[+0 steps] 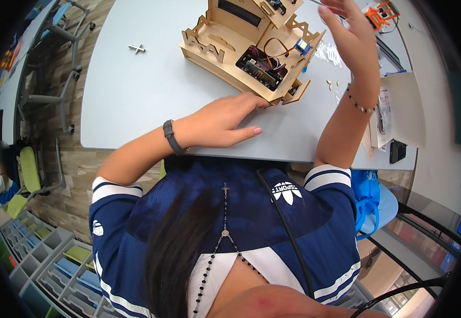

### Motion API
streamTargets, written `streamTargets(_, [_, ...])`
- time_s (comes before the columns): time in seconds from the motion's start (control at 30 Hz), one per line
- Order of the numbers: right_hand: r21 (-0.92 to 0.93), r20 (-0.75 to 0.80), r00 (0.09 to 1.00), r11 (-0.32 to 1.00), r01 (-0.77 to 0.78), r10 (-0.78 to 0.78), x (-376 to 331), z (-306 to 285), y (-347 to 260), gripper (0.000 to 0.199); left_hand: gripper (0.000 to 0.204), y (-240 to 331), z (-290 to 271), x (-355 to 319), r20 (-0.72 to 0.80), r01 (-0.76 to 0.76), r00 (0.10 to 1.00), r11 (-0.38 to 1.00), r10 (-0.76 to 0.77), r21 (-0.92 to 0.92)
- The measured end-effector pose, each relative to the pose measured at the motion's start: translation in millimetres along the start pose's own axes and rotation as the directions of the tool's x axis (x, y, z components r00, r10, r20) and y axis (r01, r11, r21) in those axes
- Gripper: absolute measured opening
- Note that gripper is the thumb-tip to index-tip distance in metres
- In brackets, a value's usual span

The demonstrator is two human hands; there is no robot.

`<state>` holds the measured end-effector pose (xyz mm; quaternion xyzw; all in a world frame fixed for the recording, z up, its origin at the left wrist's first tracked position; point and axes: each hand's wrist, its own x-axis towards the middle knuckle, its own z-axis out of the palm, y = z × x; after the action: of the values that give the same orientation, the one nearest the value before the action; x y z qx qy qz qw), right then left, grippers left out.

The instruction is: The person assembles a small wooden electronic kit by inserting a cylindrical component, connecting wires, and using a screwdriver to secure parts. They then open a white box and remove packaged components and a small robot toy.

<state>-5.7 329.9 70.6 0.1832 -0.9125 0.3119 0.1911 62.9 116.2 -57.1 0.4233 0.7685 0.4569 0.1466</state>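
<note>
Fingers of left hand (225, 124) flat together touching one wooden model (251, 45), right hand (349, 34) raised, fingers loosely apart, one metal cross (137, 49)

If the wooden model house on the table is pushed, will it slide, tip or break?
The wooden model house sits wide and low, so it would probably slide, not tip. Its thin cut panels and loose wires look fragile. The left hand touching its corner likely steadies it.
</note>
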Motion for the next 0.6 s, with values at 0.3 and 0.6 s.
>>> streamTargets(0.3, [-0.200,0.068,0.985,0.965,0.167,-0.156,-59.2,26.8,-28.8,0.018,0.032,-23.8,-3.0,-0.8,0.233,-0.359,0.925,0.890,0.300,0.279])
streamTargets(0.6, [-0.639,0.215,0.977,0.759,0.127,0.017,-65.4,63.3,-52.1,0.022,0.034,-32.1,-6.4,-9.5,0.239,-0.442,0.891,0.859,0.387,0.258])
